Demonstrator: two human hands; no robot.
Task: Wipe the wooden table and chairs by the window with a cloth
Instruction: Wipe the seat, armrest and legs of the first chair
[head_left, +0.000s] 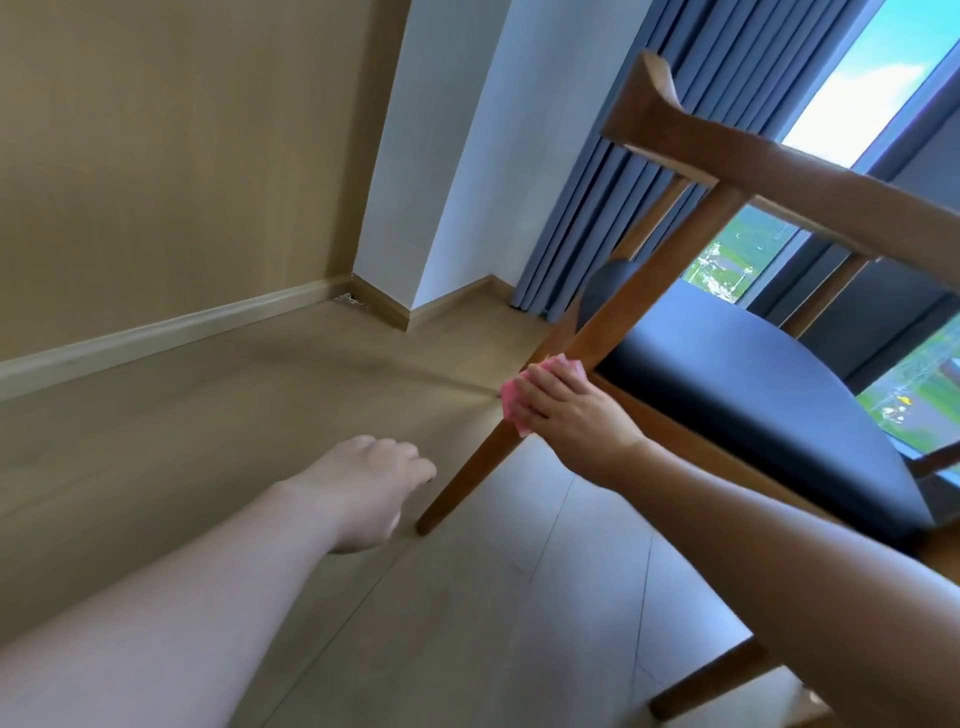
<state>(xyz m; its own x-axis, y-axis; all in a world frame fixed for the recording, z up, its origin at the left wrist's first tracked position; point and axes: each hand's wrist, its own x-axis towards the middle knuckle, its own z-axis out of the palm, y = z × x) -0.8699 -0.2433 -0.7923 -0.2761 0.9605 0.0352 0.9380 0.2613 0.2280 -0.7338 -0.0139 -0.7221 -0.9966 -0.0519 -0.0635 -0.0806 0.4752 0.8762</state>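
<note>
A wooden chair (670, 270) with a dark blue padded seat (753, 395) stands at the right, seen at a tilt. My right hand (566, 410) holds a pink cloth (511, 395) wrapped round the chair's rear leg, just below the seat level. The leg runs down from that grip to the floor. My left hand (369, 483) hangs free over the floor to the left of that leg, fingers loosely curled, holding nothing. The table is not in view.
Light wood floor (260, 405) stretches left to a beige wall with a skirting board (171, 327). Grey-blue curtains (623, 171) hang in the corner beside a large window (857, 93) behind the chair. A second chair leg (711, 680) reaches the floor at bottom right.
</note>
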